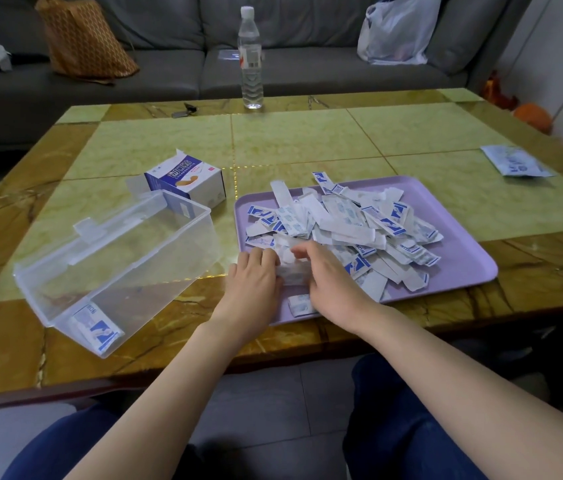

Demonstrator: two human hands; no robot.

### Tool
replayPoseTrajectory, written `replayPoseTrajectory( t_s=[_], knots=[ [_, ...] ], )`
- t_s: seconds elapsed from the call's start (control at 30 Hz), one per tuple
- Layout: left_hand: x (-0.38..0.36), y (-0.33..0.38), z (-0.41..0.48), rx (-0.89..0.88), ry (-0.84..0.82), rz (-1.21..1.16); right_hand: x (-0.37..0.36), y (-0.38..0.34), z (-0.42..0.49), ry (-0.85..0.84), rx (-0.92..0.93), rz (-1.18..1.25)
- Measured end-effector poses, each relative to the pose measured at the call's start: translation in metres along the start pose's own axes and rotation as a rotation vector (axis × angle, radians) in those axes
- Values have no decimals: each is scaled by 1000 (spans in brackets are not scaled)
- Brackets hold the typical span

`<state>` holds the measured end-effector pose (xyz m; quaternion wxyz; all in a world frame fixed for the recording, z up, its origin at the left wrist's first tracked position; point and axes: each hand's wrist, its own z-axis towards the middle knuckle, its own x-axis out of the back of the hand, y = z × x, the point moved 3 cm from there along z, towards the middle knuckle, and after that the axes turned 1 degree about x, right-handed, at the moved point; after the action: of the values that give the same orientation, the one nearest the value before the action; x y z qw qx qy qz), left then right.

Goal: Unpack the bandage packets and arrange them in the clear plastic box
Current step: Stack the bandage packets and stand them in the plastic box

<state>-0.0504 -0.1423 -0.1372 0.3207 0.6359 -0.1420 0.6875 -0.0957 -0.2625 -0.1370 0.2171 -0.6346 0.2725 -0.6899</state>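
Observation:
A heap of white-and-blue bandage packets [352, 226] lies on a lilac tray [460, 258]. My left hand [256, 275] and my right hand [328, 271] meet at the tray's near left corner, fingers curled round a blurred bunch of packets [292, 268] between them. The clear plastic box [117, 268] stands to the left, tilted, lid open, with a small stack of packets [98, 329] in its near corner. One packet [301, 304] lies alone at the tray's near edge.
An opened blue-and-white bandage carton [186, 181] stands behind the box. A flat packet [515, 161] lies at far right, a water bottle [250, 60] at the table's far edge. A grey sofa with bags is beyond.

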Motion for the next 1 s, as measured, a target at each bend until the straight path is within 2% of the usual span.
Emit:
replayPoseTrajectory(
  t_s=[0.13, 0.27, 0.33, 0.43, 0.5, 0.7, 0.87, 1.0],
  knots=[
    [-4, 11, -3, -94, -46, -160, -4, -4, -2, -21, 58, 63],
    [7, 10, -1, -30, 55, -435, 4, -1, -3, 79, 43, 7],
    [7, 7, -1, -31, 76, -334, 6, -1, -3, 101, 65, -43],
    [3, -1, -3, -31, 93, 115, 5, 0, -1, 115, 83, -107],
    [3, -4, -5, -31, 109, 250, 6, 3, 0, 118, 61, -82],
    [3, -1, -4, -68, 127, 201, 4, -5, 0, 113, 92, 114],
    [-9, -4, -7, -41, 46, 136, -5, -2, 1, 32, 92, 36],
    [2, -4, -7, 72, 125, 73, 6, 1, 2, 185, 36, 71]
  ],
)
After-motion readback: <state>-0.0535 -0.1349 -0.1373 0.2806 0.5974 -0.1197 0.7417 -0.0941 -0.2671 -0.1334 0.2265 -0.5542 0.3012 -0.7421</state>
